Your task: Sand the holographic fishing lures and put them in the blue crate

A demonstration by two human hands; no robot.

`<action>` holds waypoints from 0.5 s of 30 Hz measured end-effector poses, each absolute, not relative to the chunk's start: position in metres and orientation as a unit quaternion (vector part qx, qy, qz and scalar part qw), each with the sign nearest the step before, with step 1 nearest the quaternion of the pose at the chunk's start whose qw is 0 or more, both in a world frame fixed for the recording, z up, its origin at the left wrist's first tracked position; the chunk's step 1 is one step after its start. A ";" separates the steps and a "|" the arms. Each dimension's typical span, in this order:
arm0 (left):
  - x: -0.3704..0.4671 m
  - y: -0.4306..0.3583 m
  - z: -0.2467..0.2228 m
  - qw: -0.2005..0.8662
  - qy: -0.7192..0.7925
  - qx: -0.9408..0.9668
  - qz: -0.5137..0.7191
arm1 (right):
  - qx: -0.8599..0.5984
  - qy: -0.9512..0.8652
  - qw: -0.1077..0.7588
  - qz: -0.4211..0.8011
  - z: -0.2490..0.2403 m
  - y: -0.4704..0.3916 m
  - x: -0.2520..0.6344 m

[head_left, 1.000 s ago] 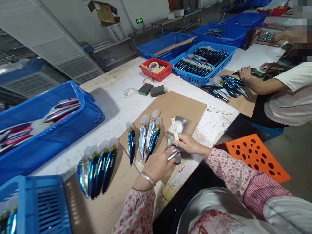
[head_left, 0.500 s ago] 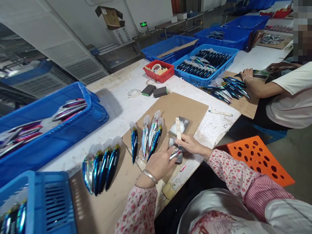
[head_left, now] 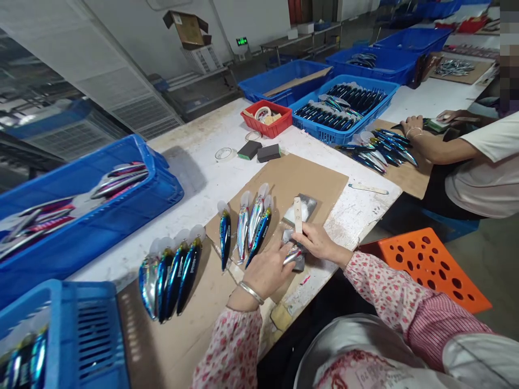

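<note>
Left hand [head_left: 263,272]: fingers pinching a lure [head_left: 291,255], glossy, silver with a red mark, partly covered by the hand. Lure sits over a grey block [head_left: 288,236] near the close edge of the counter [head_left: 359,208]; contact between them cannot be told. Right hand [head_left: 320,241]: fingers pinching a flat, pale stick [head_left: 298,213] with dark marks, wood by its look, pointing away from the close edge. Its far end overlaps a 2nd block [head_left: 309,204], grey with white powder on top. Below: cardboard [head_left: 312,173], brown, matte.

4 finished-looking lures [head_left: 225,235] lie left of the hands, tapered, foil-bright, blue or silver, with clear rounded lips; 4 more [head_left: 178,275] fan out nearer the left side.

Around: slatted plastic basket [head_left: 95,335], lower left; long blue bin [head_left: 158,183], left edge; tape roll [head_left: 229,156], 2 dark blocks [head_left: 269,153] and a red bin [head_left: 277,128] toward the far edge. Counter paint chipped at the close edge. Perforated orange box [head_left: 466,278] beside the right corner, off the counter.
</note>
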State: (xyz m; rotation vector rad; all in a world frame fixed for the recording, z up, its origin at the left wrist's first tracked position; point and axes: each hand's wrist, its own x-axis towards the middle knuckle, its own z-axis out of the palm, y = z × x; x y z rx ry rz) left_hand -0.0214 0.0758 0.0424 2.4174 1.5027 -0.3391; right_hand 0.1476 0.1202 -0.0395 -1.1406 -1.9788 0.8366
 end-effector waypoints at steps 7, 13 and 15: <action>-0.024 0.070 0.044 0.152 0.530 0.830 -0.085 | -0.437 -0.618 0.518 0.400 -0.038 0.120 0.149; -0.036 0.069 0.041 0.167 0.569 0.805 -0.015 | -0.364 -0.655 0.564 0.347 -0.018 0.111 0.159; -0.041 0.072 0.037 0.185 0.572 0.799 -0.003 | -0.330 -0.705 0.533 0.330 -0.018 0.106 0.159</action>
